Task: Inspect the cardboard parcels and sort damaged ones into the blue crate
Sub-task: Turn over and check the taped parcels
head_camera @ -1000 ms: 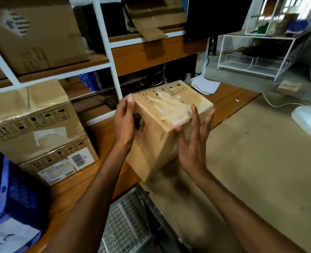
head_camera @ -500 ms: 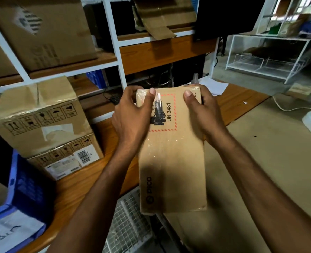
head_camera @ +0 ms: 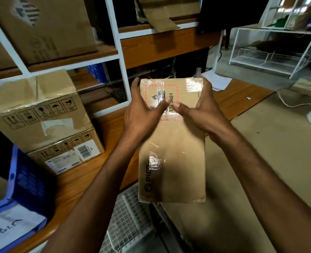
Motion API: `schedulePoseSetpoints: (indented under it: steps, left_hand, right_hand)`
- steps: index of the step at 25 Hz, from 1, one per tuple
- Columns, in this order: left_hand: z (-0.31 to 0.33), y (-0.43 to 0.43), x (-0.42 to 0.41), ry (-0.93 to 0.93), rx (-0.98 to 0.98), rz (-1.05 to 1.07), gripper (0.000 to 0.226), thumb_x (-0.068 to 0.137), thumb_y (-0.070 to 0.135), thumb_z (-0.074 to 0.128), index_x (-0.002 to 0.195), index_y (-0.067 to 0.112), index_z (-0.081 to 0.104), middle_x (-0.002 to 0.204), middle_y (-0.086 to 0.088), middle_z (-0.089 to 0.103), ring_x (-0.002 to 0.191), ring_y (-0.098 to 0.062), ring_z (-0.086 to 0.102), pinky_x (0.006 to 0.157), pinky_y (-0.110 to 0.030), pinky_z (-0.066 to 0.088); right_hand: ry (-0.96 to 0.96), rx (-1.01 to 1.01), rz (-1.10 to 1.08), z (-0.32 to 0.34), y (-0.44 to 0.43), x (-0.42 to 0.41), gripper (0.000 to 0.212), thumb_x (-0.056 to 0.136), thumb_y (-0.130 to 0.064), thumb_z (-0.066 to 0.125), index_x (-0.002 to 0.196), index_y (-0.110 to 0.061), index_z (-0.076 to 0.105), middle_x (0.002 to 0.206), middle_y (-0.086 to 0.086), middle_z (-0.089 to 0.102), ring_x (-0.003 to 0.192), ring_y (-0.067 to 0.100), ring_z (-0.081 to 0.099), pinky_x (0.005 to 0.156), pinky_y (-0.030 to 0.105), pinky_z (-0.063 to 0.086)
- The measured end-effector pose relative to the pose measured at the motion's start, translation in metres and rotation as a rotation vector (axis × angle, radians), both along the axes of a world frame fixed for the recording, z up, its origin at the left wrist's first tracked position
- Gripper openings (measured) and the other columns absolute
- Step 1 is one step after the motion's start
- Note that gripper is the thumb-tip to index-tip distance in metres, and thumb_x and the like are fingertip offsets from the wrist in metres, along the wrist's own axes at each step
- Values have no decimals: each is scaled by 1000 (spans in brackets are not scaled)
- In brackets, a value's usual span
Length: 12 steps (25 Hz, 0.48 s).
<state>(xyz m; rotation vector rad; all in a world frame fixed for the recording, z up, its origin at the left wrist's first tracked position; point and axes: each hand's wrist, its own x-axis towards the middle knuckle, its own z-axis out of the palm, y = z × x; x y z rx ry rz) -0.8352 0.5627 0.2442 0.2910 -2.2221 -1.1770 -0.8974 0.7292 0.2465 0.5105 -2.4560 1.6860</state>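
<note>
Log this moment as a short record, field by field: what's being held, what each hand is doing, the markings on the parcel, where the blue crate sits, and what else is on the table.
held item: cardboard parcel, lifted off the table, broad face to the camera
left hand: grips the parcel's left edge, thumb on the front
right hand: grips the right edge, thumb on the front
markings: PICO logo, red-dashed UN label partly under the thumbs, clear tape
blue crate: lower left, beside the stacked parcels
also on wooden table: two stacked parcels, left of the held one
</note>
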Motion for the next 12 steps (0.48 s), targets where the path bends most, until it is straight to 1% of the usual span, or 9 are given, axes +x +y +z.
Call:
schedulePoseSetpoints:
  steps: [1,3,4,5,6,7,8,10,12]
  left_hand:
    - [-3,2,0,18,17,-12,90,83,64,74,156,37,29,140,13,63,122,-12,65,103,-42,53]
    - [-5,5,0,73,16,29,84,85,60,76,154,33,36,135,16,65,119,-6,63,96,-31,51]
    - [-6,5,2,68,9,37,82,88,57,75,155,32,36,131,18,66,116,-4,63,92,-26,49]
    - [-6,4,5,60,15,8,80,90,55,73,156,33,34,127,22,65,114,-1,62,90,-23,48]
    - [-9,3,7,60,45,-39,78,93,53,71,157,34,32,124,26,64,114,1,62,91,-22,49]
    - [-15,1,9,66,87,-73,76,95,53,68,159,36,31,126,27,65,116,3,63,95,-26,52]
    - [-20,-1,9,84,126,-73,74,97,53,65,160,36,31,130,23,66,118,3,63,99,-31,54]
    - [-26,-4,10,113,205,-50,70,98,53,64,160,37,34,137,14,67,121,-1,64,104,-40,55]
    - [-27,-6,10,105,335,-131,68,98,47,65,159,36,36,142,7,64,126,-11,64,106,-48,54]
  right_hand:
    - [17,1,-29,-1,0,1,101,79,-42,85,158,-28,24,138,-11,61,121,11,61,104,32,50]
    - [53,-4,-85,-2,-1,2,85,85,-37,81,154,-26,34,129,-14,64,113,6,62,92,18,50]
    - [37,-18,-60,-3,-3,5,76,89,-36,78,152,-26,36,127,-16,64,112,5,62,92,18,49]
    - [-3,-44,-22,-3,-3,8,68,93,-34,74,151,-27,38,128,-16,64,114,6,61,98,23,49]
    - [-35,-66,-1,-7,-3,9,58,96,-33,69,148,-28,41,130,-15,64,117,8,61,103,31,49]
    - [-30,-78,-25,-11,-4,12,49,98,-32,65,143,-29,46,130,-14,66,118,9,62,106,38,49]
    - [7,-71,-78,-14,-4,12,41,99,-31,63,138,-28,52,127,-13,68,116,11,64,105,41,50]
    - [23,-114,-141,-18,-3,14,31,101,-30,61,131,-26,60,119,-14,71,110,9,66,101,40,53]
    - [-48,-210,-112,-20,-3,18,28,104,-31,58,130,-25,63,115,-14,72,107,5,67,100,38,54]
